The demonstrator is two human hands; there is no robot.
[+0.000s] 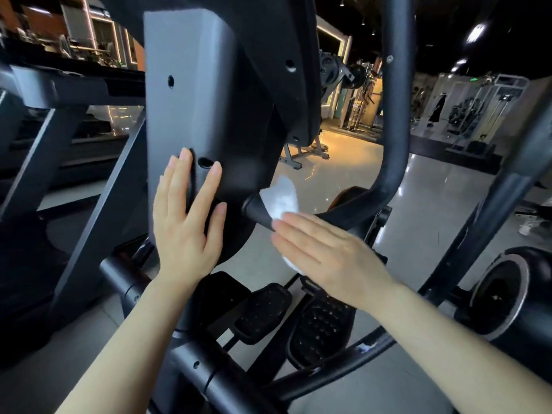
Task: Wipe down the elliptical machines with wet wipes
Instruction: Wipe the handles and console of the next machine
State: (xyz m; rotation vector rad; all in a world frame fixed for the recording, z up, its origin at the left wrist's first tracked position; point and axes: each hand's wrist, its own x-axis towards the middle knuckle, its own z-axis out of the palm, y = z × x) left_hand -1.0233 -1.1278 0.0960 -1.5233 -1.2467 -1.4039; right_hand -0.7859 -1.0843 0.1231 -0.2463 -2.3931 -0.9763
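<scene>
Head view looks down at one white wet wipe [280,198], bunched up and lying over the end of a short black handlebar [259,211] that sticks out below the elliptical's console. The right hand [325,252] presses flat on that wipe, fingers straight and held close together, pointing left; a bit of white also peeks out under the palm's lower edge. Just beside it, the left hand [186,222] lies flat against the grey console column [191,94], fingers straight and spread a little, fingertips near an oval hole in the panel. I count three small holes on the column and back cover together.

Below the hands sit two black studded pedals [264,312], side by side, the right one partly behind the right forearm. One tall curved black moving arm [394,121] rises on the right, and a round black flywheel housing [504,297] with a silver ring stands at the far right. A second dark machine [59,94] stands to the left. Farther off, across a shiny tiled floor [433,204], weight racks and benches stand under strip lights. No brand or writing can be read anywhere.
</scene>
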